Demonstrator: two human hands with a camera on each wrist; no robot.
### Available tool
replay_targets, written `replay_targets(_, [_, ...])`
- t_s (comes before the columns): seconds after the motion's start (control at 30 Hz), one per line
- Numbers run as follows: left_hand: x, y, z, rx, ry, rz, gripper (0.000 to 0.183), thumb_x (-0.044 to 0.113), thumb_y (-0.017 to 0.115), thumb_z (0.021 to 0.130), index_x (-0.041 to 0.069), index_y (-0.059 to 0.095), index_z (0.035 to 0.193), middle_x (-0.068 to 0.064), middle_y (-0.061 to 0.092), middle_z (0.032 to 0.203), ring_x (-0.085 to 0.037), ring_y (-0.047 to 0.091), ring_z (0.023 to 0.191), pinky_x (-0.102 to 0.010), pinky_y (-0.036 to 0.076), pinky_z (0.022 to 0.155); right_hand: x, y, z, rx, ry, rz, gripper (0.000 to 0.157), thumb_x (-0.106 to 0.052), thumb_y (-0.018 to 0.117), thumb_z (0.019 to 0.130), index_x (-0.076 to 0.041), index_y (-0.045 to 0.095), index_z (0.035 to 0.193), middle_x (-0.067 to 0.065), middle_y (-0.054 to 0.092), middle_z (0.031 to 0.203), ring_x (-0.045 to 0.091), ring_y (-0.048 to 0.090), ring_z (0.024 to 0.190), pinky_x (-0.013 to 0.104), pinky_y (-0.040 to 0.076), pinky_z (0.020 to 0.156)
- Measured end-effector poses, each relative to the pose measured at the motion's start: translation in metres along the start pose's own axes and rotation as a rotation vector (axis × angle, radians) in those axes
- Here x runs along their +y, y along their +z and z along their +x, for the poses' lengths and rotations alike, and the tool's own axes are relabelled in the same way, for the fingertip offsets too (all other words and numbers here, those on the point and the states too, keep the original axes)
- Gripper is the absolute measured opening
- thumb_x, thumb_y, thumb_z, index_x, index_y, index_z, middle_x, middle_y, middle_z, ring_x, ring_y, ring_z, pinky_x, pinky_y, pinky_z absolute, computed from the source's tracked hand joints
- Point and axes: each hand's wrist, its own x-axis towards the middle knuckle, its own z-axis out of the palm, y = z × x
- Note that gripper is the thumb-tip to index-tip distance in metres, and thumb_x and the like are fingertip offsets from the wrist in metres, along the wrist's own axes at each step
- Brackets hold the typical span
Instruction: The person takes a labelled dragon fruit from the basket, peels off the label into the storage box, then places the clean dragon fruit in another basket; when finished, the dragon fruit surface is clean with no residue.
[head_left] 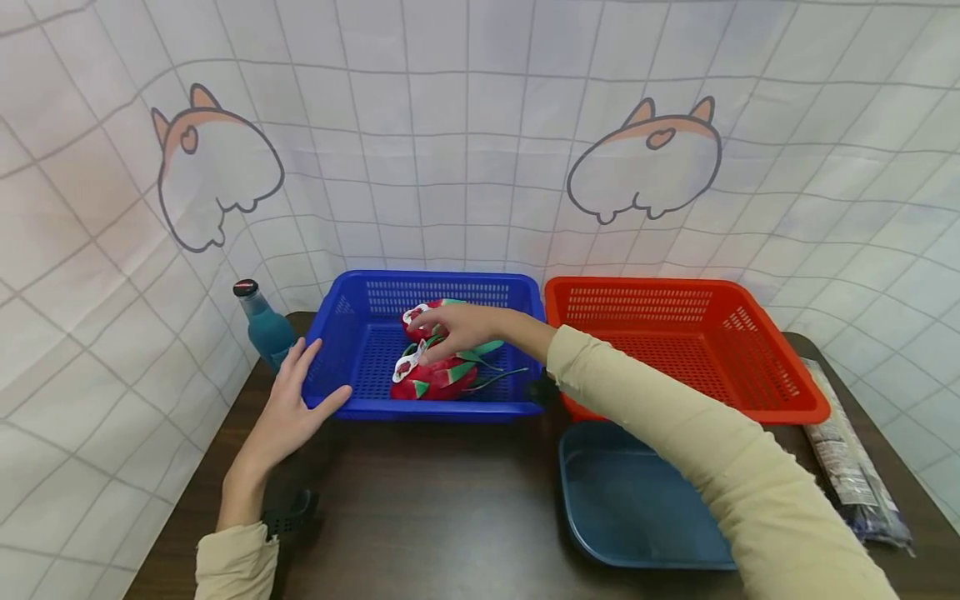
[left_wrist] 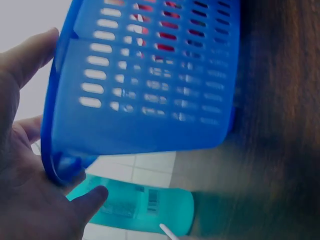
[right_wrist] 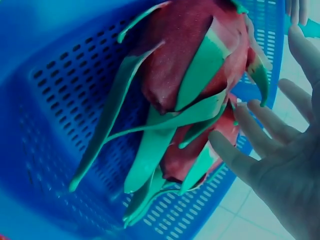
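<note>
"Where are the two red dragon fruits with green leafy scales (right_wrist: 175, 55)?"

"Inside the rectangular blue plastic basket with slotted walls (head_left: 427, 409), lying one behind the other."

"And the right hand (head_left: 465, 327)?"

"Over them, its fingers straight and spread apart. Whether the fingertips touch the fruits, I can't tell."

"What about the left hand (head_left: 291, 408)?"

"At the basket's left front corner, against the rim, thumb and fingers held wide apart."

"What else is on the dark wooden tabletop (head_left: 420, 508)?"

"A teal bottle with a dark cap (head_left: 270, 332), beside the basket's left end. Just right of the blue one is a rectangular orange-red plastic basket (head_left: 787, 414). In front of that lies a dark blue tray with rounded corners (head_left: 637, 517), partly hidden by the beige right sleeve (head_left: 675, 429)."
</note>
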Motion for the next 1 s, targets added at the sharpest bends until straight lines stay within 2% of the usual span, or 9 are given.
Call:
replay_targets(0.2, [-0.003,-0.002,0.0,-0.025,-0.029,-0.028,0.093,0.047,0.064,0.089,0.018,0.008,0.157,-0.016,-0.005,0.164,-0.053,0.008,0.146,-0.078,0.02,0.102,0.003,0.002,0.008,-0.027,0.008,-0.019,0.069,-0.038,0.066,0.089,-0.013,0.041,0.147,0.006,0.046,0.149,0.023,0.043,0.137,0.038,0.044,0.109])
replay_targets(0.4, [-0.002,-0.004,0.0,-0.041,-0.036,-0.03,0.096,0.049,0.064,0.088,0.02,0.004,0.157,-0.016,-0.007,0.164,-0.053,0.007,0.146,-0.078,0.021,0.102,0.004,-0.001,0.009,-0.026,0.022,0.026,0.068,-0.035,0.067,0.088,-0.008,0.042,0.145,0.013,0.05,0.144,0.026,0.047,0.135,0.037,0.048,0.104])
replay_targets(0.6, [-0.001,-0.004,0.0,-0.045,-0.041,-0.02,0.098,0.05,0.063,0.088,0.022,0.0,0.157,-0.015,-0.008,0.164,-0.053,0.006,0.146,-0.078,0.02,0.102,0.002,-0.002,0.006,-0.021,0.018,0.042,0.064,-0.029,0.069,0.089,0.0,0.046,0.141,0.014,0.052,0.143,0.027,0.05,0.132,0.035,0.046,0.106])
replay_targets(0.87, [-0.005,-0.001,-0.003,-0.054,-0.05,-0.018,0.099,0.051,0.063,0.087,0.022,-0.001,0.157,-0.013,-0.008,0.164,-0.053,0.007,0.146,-0.077,0.021,0.102,0.005,0.005,0.01,0.029,-0.016,-0.019,0.043,-0.027,0.065,0.093,0.0,0.062,0.127,0.013,0.067,0.125,0.021,0.063,0.112,0.03,0.052,0.097])
replay_targets(1.0, [-0.004,-0.003,-0.002,-0.05,-0.041,-0.024,0.099,0.051,0.063,0.087,0.023,-0.002,0.157,-0.012,-0.007,0.165,-0.052,0.01,0.146,-0.076,0.022,0.103,0.007,0.005,0.014,0.069,-0.016,-0.046,0.04,-0.027,0.063,0.094,-0.003,0.063,0.126,0.011,0.07,0.118,0.019,0.065,0.102,0.028,0.053,0.09])
